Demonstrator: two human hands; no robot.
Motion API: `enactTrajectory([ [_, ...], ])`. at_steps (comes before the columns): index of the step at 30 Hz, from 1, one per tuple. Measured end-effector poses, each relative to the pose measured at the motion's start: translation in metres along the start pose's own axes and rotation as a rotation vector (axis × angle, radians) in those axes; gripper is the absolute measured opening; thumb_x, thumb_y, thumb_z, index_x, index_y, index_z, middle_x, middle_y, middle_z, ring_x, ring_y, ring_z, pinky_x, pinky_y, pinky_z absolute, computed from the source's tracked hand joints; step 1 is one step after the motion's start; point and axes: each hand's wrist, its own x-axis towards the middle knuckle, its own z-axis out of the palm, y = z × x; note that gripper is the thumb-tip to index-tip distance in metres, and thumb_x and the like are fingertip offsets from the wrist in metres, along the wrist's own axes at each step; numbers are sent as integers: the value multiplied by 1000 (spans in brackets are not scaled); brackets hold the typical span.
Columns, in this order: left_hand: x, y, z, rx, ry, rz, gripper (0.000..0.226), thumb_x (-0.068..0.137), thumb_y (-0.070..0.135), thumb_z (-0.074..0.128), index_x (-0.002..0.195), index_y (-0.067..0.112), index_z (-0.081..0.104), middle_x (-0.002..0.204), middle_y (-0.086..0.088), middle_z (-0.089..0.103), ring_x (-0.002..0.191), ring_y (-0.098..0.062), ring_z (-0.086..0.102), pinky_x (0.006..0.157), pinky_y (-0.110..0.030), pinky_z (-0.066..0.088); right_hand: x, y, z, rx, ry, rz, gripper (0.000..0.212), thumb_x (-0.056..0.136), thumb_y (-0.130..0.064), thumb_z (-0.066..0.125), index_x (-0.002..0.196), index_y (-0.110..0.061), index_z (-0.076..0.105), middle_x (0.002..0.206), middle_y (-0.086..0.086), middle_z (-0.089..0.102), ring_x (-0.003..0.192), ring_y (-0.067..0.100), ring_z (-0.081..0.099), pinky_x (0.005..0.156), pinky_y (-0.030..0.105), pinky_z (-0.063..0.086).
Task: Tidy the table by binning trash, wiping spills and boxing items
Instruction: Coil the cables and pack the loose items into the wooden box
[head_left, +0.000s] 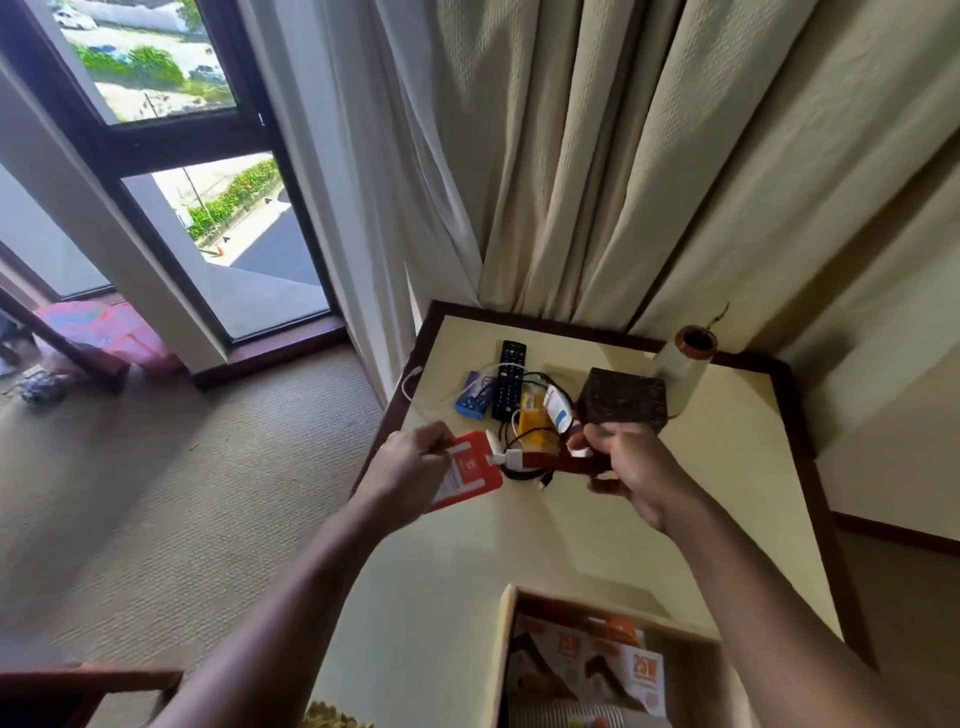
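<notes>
The left hand (415, 462) has its fingers curled on the top edge of a flat red plastic badge card (470, 480), holding it just above the cream-topped, dark-framed wooden table (597, 535). A dark red fabric lanyard strap (545, 462) runs from the card's white clip (506, 457) across to the right hand (631, 470), which pinches the strap's far end between thumb and curled fingers. The strap hangs taut between the two hands.

Under the strap, between the hands, lies a tangle of thin black cable (524, 475). Just beyond the hands sit a yellow packet (535, 423) and a small white-and-blue packet (558, 413). Further out from the left hand are a long black remote control (511, 379) and a small blue carton (474, 397). Right beyond the right hand's fingertips stands a dark woven square box (621, 397), with a pale cylindrical vase with a brown rim (683, 364) behind it.

Nearer the person than the right wrist, an open brown cardboard box (506, 649) rests on the table, with orange-and-white printed leaflets (623, 670) inside it.
</notes>
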Motion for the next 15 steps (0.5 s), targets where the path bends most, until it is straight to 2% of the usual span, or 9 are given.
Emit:
enactTrajectory([
  [3,10,14,19,66,-3,26,36,99,39,45,78,20,67,80,0,67,75,-16,69,75,-42,62,-15,15,-10,-51,15,-17,29,105,-12,48,95,-11,76,79,3,63,71,19,59,55,32,48],
  [5,13,20,35,139,-75,42,41,97,46,40,73,22,63,77,1,64,77,-18,64,73,-38,58,-20,28,-18,-128,16,55,26,102,-7,51,95,-9,76,73,6,62,63,21,55,50,28,46],
  [7,9,23,55,136,-183,55,38,102,47,44,79,25,65,79,5,63,75,-12,64,67,-28,56,-21,47,-28,-387,2,170,21,98,-5,51,94,-3,72,64,8,58,52,21,52,48,27,44],
  [9,-2,25,75,160,-286,60,32,105,45,48,96,24,70,81,10,63,75,-5,66,65,-20,57,-19,63,-38,-677,-42,300,18,94,-6,51,92,2,67,63,9,61,46,19,54,48,26,43],
  [11,-12,22,93,183,-306,43,33,104,47,49,102,22,70,80,12,64,76,-6,69,70,-24,61,-13,74,-41,-810,-58,350,18,93,-17,55,92,-1,64,72,10,65,55,20,60,51,25,46],
  [13,-19,18,106,191,-262,11,37,103,48,46,98,20,70,83,8,69,79,-13,73,75,-35,64,3,79,-38,-849,46,250,29,95,-32,56,95,-4,62,82,9,64,67,23,61,54,25,43],
  [15,-25,17,116,201,-197,10,40,101,51,41,98,21,67,88,5,72,81,-17,73,77,-42,63,22,77,-26,-784,201,102,26,98,-29,54,94,-4,60,88,10,61,75,27,57,55,28,36],
])
